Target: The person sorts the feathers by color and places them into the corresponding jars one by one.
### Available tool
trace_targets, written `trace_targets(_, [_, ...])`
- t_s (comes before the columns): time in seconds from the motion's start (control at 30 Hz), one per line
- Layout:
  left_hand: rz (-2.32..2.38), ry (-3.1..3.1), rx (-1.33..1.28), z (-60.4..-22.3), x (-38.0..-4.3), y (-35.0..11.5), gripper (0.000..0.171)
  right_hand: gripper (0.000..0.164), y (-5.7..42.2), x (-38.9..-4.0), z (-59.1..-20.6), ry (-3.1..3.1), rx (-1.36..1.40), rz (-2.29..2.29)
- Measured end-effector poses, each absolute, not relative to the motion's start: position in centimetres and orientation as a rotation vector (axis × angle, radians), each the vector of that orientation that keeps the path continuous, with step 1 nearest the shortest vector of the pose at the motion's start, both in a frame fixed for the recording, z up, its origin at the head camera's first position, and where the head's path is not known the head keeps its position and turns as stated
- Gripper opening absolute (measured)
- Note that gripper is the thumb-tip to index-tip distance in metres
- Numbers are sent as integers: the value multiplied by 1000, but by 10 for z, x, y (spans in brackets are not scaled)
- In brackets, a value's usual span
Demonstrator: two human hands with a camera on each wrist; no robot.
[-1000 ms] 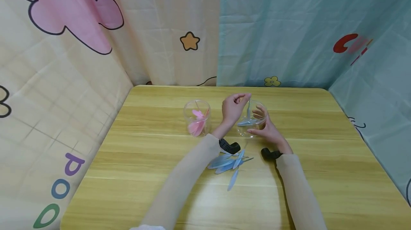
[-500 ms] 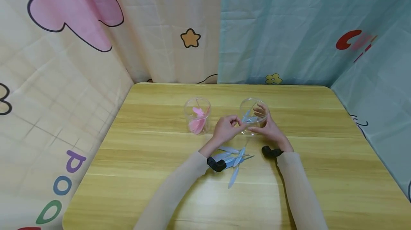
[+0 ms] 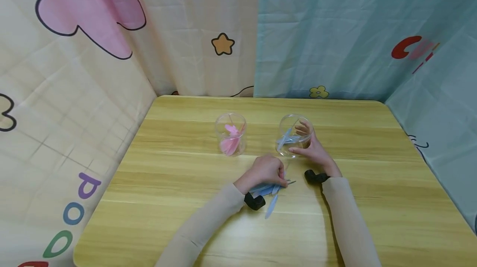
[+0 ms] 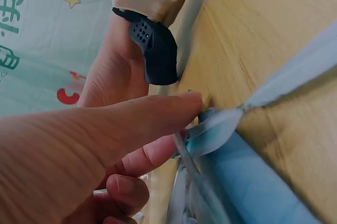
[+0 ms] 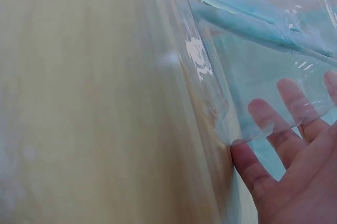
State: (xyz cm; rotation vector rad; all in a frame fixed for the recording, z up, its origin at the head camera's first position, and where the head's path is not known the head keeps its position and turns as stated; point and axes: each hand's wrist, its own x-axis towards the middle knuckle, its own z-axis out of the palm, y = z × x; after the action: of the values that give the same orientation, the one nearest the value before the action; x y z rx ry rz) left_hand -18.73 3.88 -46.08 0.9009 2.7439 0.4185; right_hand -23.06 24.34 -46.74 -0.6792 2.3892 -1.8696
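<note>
My left hand point(image 3: 266, 170) is over a loose pile of pale blue feathers point(image 3: 271, 206) on the table. Its thumb and forefinger pinch at a blue feather point(image 4: 213, 132), seen close in the left wrist view; the hand covers part of the pile. My right hand point(image 3: 314, 147) holds a clear plastic cup point(image 3: 293, 151) from its right side, fingers behind and thumb in front. Inside that cup are several blue feathers point(image 3: 286, 138), some leaning, one lying across. The right wrist view shows the fingers point(image 5: 289, 98) spread along the cup's wall.
Left of the held cup, a second clear cup point(image 3: 230, 119) stands upright with pink feathers point(image 3: 231, 143) in it. Both cups are on a wood-grain table point(image 3: 179, 200). Printed curtains point(image 3: 193, 31) hang behind the table and at its sides.
My left hand let a blue feather drop into the right cup, then moved down and toward me to the blue pile. My right hand stays on the cup.
</note>
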Motion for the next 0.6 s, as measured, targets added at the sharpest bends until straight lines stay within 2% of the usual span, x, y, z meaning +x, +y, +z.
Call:
trace_targets(0.27, [611, 2637, 876, -459, -189, 34, 23, 94, 243, -231, -467, 2397, -675, -1867])
trace_targets(0.5, [1219, 2353, 895, -427, -206, 24, 15, 94, 244, -232, -467, 2355, -700, -1896])
trace_targets(0.6, [1576, 2252, 829, -411, -217, 26, 14, 94, 244, -232, -468, 2350, -703, -1892])
